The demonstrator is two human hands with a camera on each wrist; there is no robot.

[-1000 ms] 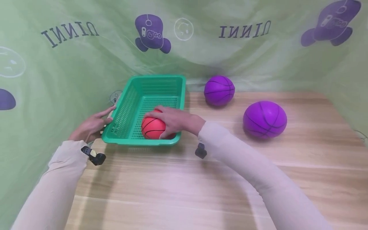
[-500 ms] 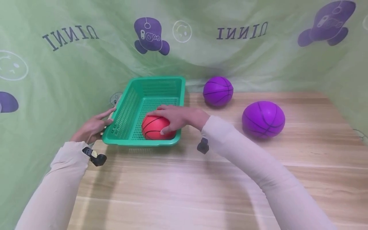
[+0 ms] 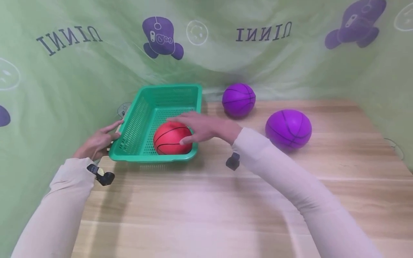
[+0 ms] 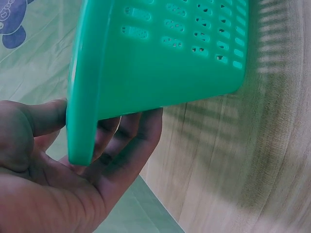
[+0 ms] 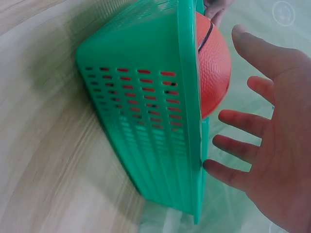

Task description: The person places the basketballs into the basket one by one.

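Note:
A green perforated basket (image 3: 142, 114) stands at the table's back left, and an orange-red ball (image 3: 171, 138) lies in its near right corner. My right hand (image 3: 206, 127) hovers just right of the ball with spread, straight fingers. In the right wrist view a gap shows between the right hand (image 5: 277, 160) and the ball (image 5: 214, 63). My left hand (image 3: 96, 141) holds the basket's left near corner. In the left wrist view the basket (image 4: 160, 53) has its rim between the thumb and fingers of the left hand (image 4: 73, 194).
Two purple balls lie on the wooden table (image 3: 226, 208): one (image 3: 238, 99) at the back by the basket, a larger one (image 3: 288, 129) further right. Green printed cloth (image 3: 64, 82) walls in the back and both sides.
My right hand has let go of the orange-red ball, opened its fingers and drawn back to the right. The ball stays in the basket. The left hand has kept its hold.

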